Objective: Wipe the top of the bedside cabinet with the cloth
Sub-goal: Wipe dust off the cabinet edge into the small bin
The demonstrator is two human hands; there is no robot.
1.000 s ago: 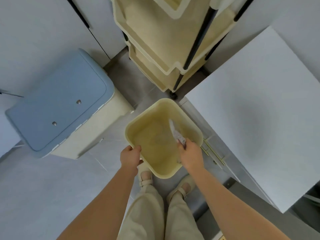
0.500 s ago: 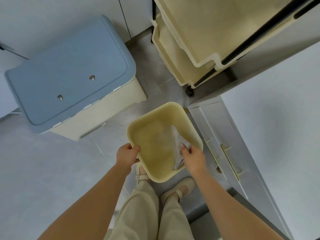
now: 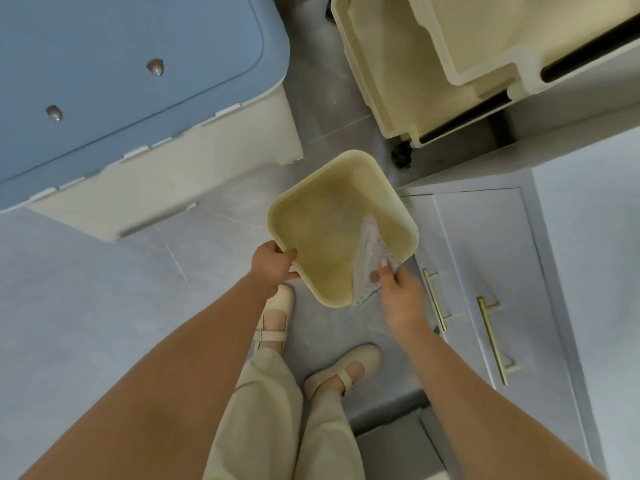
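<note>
I hold a cream plastic basin (image 3: 311, 216) low over the grey floor. My left hand (image 3: 273, 263) grips its near-left rim. My right hand (image 3: 398, 292) pinches a pale speckled cloth (image 3: 369, 258) at the basin's near-right rim, and the cloth hangs partly inside the basin. The white bedside cabinet (image 3: 588, 216) stands at the right, with its top at the right edge and drawer fronts bearing brass handles (image 3: 493, 341) facing me.
A cream storage box with a blue lid (image 3: 121, 71) stands at the upper left. A cream tiered trolley (image 3: 433, 64) on a black frame with a castor (image 3: 401, 157) is at the upper right. My feet in cream shoes (image 3: 273, 317) stand on the tiles below the basin.
The view has dropped lower and nearer to the floor. The cloth has come further up and out over the basin's near rim in my right hand. The left hand's grip is the same.
</note>
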